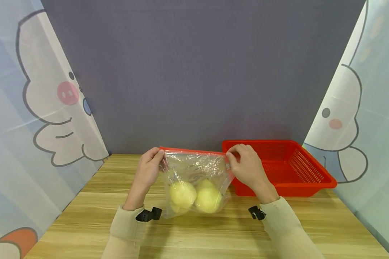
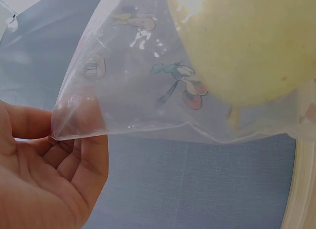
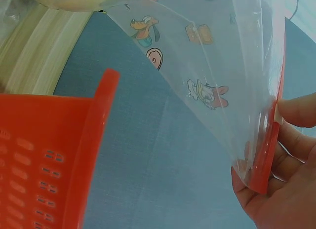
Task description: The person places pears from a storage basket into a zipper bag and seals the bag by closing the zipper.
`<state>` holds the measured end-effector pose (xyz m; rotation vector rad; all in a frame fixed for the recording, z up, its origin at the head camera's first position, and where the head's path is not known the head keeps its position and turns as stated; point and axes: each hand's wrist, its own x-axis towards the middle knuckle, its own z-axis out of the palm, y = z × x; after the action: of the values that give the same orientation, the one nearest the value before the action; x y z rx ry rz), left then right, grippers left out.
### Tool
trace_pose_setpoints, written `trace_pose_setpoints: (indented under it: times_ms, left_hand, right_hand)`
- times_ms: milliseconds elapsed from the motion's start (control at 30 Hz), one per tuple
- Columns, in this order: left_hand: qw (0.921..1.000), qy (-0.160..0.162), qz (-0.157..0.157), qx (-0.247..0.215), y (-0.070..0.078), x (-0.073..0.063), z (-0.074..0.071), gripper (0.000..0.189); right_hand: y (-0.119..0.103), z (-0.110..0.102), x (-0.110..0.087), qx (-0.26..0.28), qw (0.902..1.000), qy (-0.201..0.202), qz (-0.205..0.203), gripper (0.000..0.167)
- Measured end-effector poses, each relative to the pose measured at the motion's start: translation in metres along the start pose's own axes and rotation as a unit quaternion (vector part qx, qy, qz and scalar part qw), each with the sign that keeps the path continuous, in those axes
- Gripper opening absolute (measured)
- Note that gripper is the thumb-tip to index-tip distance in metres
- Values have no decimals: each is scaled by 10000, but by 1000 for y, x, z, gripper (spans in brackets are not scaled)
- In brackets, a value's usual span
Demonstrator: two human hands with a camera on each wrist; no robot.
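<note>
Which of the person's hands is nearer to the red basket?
Right. The right hand pinches the bag's right top corner directly in front of the red basket, overlapping its left rim. The left hand holds the bag's far corner, a bag's width away.

- The zip bag (image 1: 194, 172) hangs above the middle of the wooden table (image 1: 84, 223), held up between the two hands.
- The left hand (image 1: 149, 169) is at its left top corner, the right hand (image 1: 246, 165) at its right top corner.
- Two pears (image 1: 194, 196) lie side by side in the bag's bottom.
- The slotted basket (image 1: 298, 169) stands on the table to the right, just behind the right hand.
- A backdrop wall (image 1: 194, 72) rises behind the table.
</note>
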<state>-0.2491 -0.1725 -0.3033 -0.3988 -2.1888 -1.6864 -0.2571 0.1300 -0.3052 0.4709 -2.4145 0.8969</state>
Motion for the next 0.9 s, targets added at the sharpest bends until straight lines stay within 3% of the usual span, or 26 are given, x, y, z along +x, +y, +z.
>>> trace_pose_setpoints:
  times_ms: [900]
  left_hand:
    - [9999,75,1,70,0,1,4,33]
  right_hand:
    - [20,4,-13,512,9956,684,-384,7]
